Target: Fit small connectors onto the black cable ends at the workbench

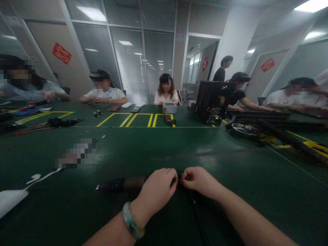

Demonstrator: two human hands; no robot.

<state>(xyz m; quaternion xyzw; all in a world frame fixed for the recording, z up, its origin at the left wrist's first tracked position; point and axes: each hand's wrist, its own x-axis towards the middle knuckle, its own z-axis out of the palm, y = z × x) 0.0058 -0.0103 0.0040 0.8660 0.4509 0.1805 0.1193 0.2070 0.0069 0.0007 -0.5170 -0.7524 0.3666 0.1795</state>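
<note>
This is looking like an office room serving as an electronics assembly workshop. Tall glass partitions with pale slatted blinds (pixel 125 68) are lining the far side, a flat grey door (pixel 48 37) is carrying a red diamond-shaped paper decoration (pixel 62 53), and a rectangular white ceiling light (pixel 91 13) is glowing overhead. The workshop side is showing on the long, dark-green tabletop (pixel 143 147), where straight yellow strips (pixel 139 113) are marking out rectangles. A black perforated metal computer case (pixel 205 100) is standing there, multicoloured wires (pixel 167 118) are trailing from a light-grey box (pixel 170 108), and several people (pixel 173 97) are sitting along the far edge.
</note>
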